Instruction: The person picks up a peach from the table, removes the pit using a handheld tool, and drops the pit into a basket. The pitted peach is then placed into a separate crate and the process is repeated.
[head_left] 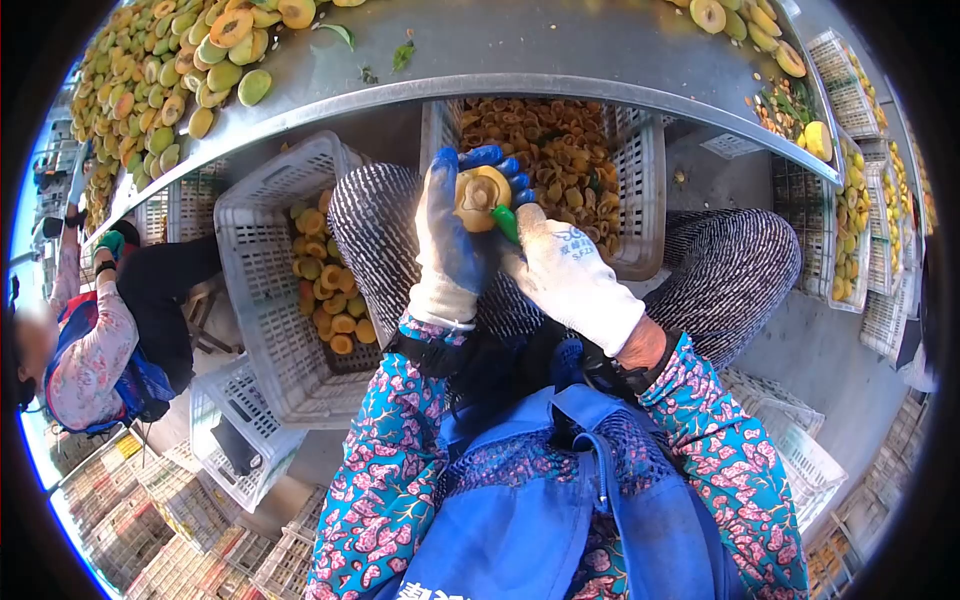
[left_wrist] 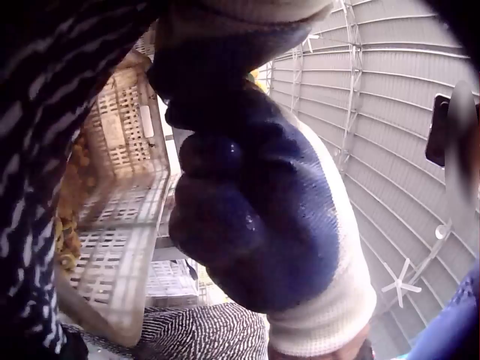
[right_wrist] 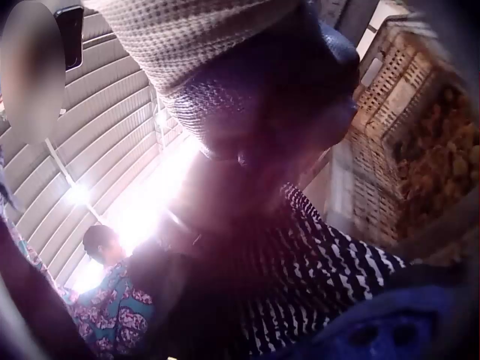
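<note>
My left hand [head_left: 447,235], in a white glove with a blue coated palm, holds a pale yellow peach half [head_left: 482,196], cut face up. Its fingers curl round the far side of the fruit, and the cut face has a hollowed ring around the middle. In a matching glove, my right hand [head_left: 572,265] grips a green-handled tool [head_left: 506,223] at the right edge of the peach half. The tool's working end is hidden. Dark glove palms [left_wrist: 255,202] fill the left wrist view, and a shadowed glove [right_wrist: 255,97] covers the fruit in the right wrist view.
A metal table [head_left: 560,45] with piled peach halves [head_left: 150,95] stands ahead. Below it, one crate [head_left: 645,190] holds brownish fruit pieces [head_left: 560,150]; a left crate [head_left: 255,290] holds yellow halves [head_left: 335,300]. Another person [head_left: 95,340] sits at left. Stacked crates [head_left: 855,215] stand at right.
</note>
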